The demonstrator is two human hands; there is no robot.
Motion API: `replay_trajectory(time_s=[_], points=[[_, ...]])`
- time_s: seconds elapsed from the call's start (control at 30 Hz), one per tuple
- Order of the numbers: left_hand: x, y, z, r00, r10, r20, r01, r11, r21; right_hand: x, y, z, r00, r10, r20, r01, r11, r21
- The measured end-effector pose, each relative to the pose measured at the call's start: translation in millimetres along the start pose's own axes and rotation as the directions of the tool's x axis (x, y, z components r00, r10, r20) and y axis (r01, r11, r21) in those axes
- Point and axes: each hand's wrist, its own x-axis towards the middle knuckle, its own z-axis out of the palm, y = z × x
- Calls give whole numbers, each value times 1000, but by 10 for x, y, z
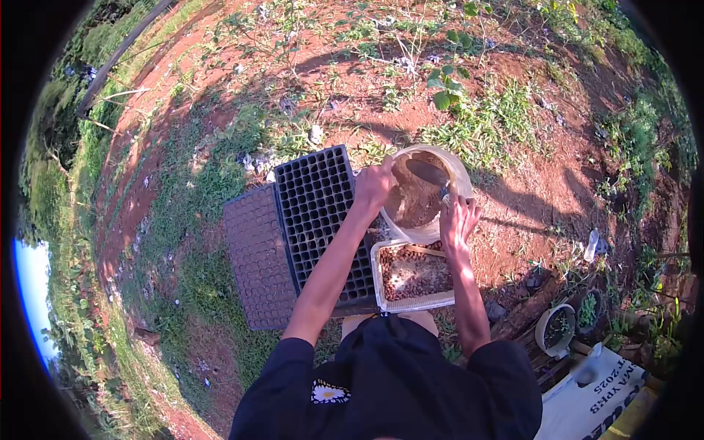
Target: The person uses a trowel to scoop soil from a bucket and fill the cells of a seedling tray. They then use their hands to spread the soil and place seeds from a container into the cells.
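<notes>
Red earth (528, 249) patched with grass and low weeds spreads around a person in a dark short-sleeved shirt (433, 381), seen from above with both arms stretched forward. To the left, a black seedling tray (319, 213) shows row upon row of open cells. Just beside it, farther left, lies a second seedling tray (257, 257), its cells filled with brown material.

Right of the trays stands a round, pale bucket (460, 172), brown soil (416, 211) spread across its inside. At near right, a white sack (598, 400) carries dark printed lettering. A rectangular pale tub (418, 303), on the near side of the bucket, holds small brown seeds (396, 292), with a thin strip (424, 250) lying across its far part. A round pot (544, 330) with greenery inside sits near the sack, and a clear plastic bottle (591, 246) lies on the ground farther right.

The hands are apart, one on either side of the bucket: the left hand (375, 183) at its left rim, the right hand (459, 218) at its right rim, fingers bent. The right hand's exact grip cannot be told.
</notes>
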Motion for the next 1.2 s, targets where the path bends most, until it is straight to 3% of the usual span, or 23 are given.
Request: replay_trajectory(time_s=[0.03,0.07,0.13,0.3,0.37,0.43,0.5,0.53,0.57,0.6,0.63,0.7,0.73,0.77,0.83,0.87,0.9,0.97,1.0,1.03,1.13,1.17,1.2], points=[[-26,2,-21,1000,-3,9,3,1000,2,1,19,5,999,11,30,-11,1000,11],[-36,3,-51,991,105,-83,-103,994,24,-3,29,13,991,-71,-110,73,997,11],[-26,-56,-88,915,286,-284,-283,958,53,-14,-15,30,997,-46,-62,48,998,40],[-119,-183,-149,951,211,-224,-214,977,10,-102,-173,259,999,-22,40,26,996,-87],[-162,-163,-73,899,281,-336,-261,960,104,-84,-191,263,994,-7,110,20,992,-122],[-231,-118,-110,905,294,-306,-273,956,111,87,-315,-33,880,163,446,-173,985,-17],[-235,-84,-129,907,311,-283,-288,950,119,147,-313,-37,847,200,493,-229,974,-2],[-248,-71,-125,903,326,-281,-302,945,127,84,-235,189,965,60,254,-80,994,70],[-261,-49,-115,898,341,-278,-316,939,133,44,-172,311,997,-82,-8,82,992,96],[-254,-31,-98,895,350,-277,-327,936,130,61,-181,315,981,-176,-75,181,982,53],[-243,-18,-86,893,351,-280,-330,936,122,30,-206,311,972,-85,219,36,975,219],[-225,27,-100,888,359,-285,-340,933,117,-93,-243,288,957,-214,195,183,969,166],[-229,48,-128,891,362,-275,-345,932,112,-84,-302,147,864,-124,489,59,988,145],[-234,71,-154,894,362,-266,-346,932,106,-172,-191,243,865,-123,486,59,988,145],[-229,59,-121,891,360,-276,-344,933,106,-430,71,408,832,-535,150,535,844,41],[-206,43,-103,887,360,-288,-344,933,107,-525,144,345,795,-561,229,597,791,-133],[-194,45,-107,886,362,-290,-346,932,107,-456,99,121,797,-560,227,595,792,-136],[-202,42,-117,911,333,-244,-310,942,126,-309,-54,-248,770,-237,593,176,971,160],[-210,44,-116,913,329,-241,-307,943,125,-307,-19,-278,809,-225,543,179,974,137],[-206,47,-112,908,334,-251,-313,942,123,-206,-73,-375,811,-102,576,38,992,122],[-189,41,-117,904,347,-252,-325,937,126,-200,-1,-221,977,-62,202,57,998,28],[-180,38,-120,903,352,-248,-328,935,133,-76,38,-185,917,100,386,-136,989,66],[-169,35,-120,903,354,-245,-330,935,132,-12,42,-217,893,134,429,-169,985,43]])
